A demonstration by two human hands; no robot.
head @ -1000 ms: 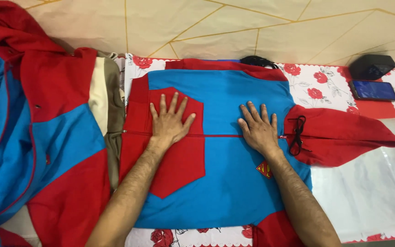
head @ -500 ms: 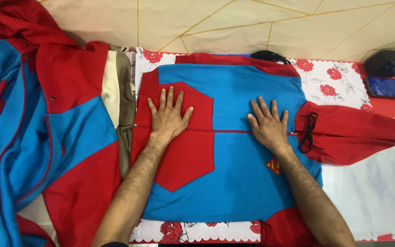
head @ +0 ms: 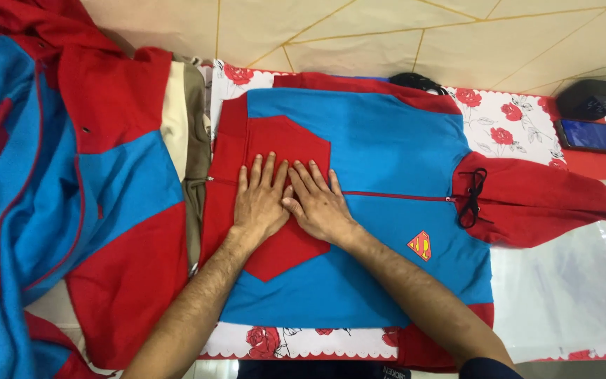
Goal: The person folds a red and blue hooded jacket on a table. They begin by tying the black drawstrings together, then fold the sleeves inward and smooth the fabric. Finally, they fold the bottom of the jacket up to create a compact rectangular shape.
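Head view: left hand and right hand lie flat, fingers apart, on hoodie over floral tablecloth.

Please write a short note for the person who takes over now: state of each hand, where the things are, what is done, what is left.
Left hand: flat, fingers spread, holding nothing, pressing the red pocket of the hoodie.
Right hand: flat beside it, touching it, on the zipper line.
Hoodie: spread front-up on the rose-print cloth, zipped, hood to the right.
Done: laid out.
Left: no fold visible yet.
Similar hoodie heaped at left.
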